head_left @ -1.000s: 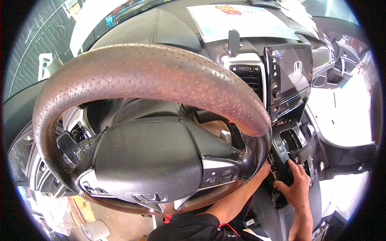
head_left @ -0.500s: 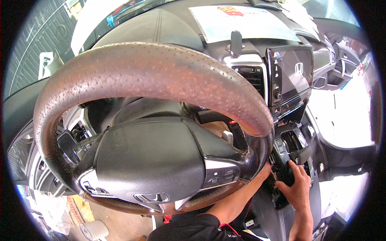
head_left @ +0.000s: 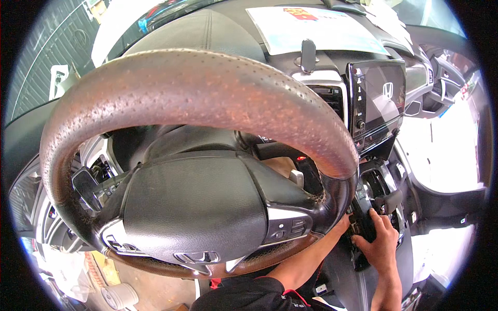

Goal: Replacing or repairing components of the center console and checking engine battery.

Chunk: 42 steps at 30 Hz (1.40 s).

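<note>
A black centre console trim piece [head_left: 364, 224] with a row of buttons at its far end lies right of the steering wheel [head_left: 197, 93]. My right hand [head_left: 381, 243] grips its near part, thumb on the left side and fingers on the right. From under the wheel my left forearm reaches the left side of the console. Only the back part of my left hand [head_left: 343, 226] shows there; its fingers are hidden beside the trim piece. Just beyond my right fingers stands a black gear lever [head_left: 390, 201], next to a dark opening in the console.
The worn brown wheel rim covers much of the view. Ahead are a touchscreen [head_left: 383, 93], a phone holder [head_left: 308, 56] and a printed sheet [head_left: 316, 31] on the dashboard. A black seat edge [head_left: 340, 282] lies near my arms. A white bucket [head_left: 119, 296] stands at lower left.
The view has shifted slightly. My right hand has moved a little toward the left, still on the trim piece. The left arm stays in nearly the same place.
</note>
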Each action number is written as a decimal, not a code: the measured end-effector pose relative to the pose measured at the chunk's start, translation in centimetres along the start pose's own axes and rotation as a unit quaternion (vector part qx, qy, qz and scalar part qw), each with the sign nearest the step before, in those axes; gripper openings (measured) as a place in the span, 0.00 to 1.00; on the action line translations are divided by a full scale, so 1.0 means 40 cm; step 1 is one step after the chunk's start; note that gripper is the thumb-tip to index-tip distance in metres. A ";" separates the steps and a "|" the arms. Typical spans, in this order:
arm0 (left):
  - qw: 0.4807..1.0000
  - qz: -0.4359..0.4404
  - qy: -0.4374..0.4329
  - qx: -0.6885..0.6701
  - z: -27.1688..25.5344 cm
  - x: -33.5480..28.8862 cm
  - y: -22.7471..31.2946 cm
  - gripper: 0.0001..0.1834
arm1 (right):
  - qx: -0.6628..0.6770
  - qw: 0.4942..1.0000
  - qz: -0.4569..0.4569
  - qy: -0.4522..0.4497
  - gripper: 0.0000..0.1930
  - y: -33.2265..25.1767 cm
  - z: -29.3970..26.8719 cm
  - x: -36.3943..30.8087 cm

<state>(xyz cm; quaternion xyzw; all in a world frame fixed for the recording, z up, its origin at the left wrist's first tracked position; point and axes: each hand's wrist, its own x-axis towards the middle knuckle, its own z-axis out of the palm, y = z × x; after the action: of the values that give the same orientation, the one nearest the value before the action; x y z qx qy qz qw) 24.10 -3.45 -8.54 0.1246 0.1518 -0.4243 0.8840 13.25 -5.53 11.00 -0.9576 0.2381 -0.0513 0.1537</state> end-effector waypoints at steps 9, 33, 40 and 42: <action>1.000 -0.009 -0.005 -0.016 -0.009 0.002 -0.011 0.18 | 0.006 1.000 0.010 0.004 0.43 -0.007 -0.008 -0.004; 0.996 -0.038 0.069 -0.041 0.083 -0.048 0.037 0.21 | 0.007 0.999 -0.046 0.003 0.39 0.043 -0.012 0.001; 0.997 0.035 -0.063 0.021 0.043 -0.034 0.024 0.16 | 0.026 1.000 -0.015 -0.007 0.40 0.047 -0.022 0.014; 0.998 0.015 -0.067 -0.007 0.031 -0.028 0.014 0.16 | 0.029 0.999 -0.020 -0.011 0.40 0.049 -0.021 0.010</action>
<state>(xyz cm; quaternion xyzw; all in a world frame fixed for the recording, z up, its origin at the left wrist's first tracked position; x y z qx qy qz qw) 24.07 -2.75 -6.94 0.0923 0.0933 -0.4174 0.8992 12.61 -7.60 11.15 -0.9578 0.2160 -0.0507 0.1827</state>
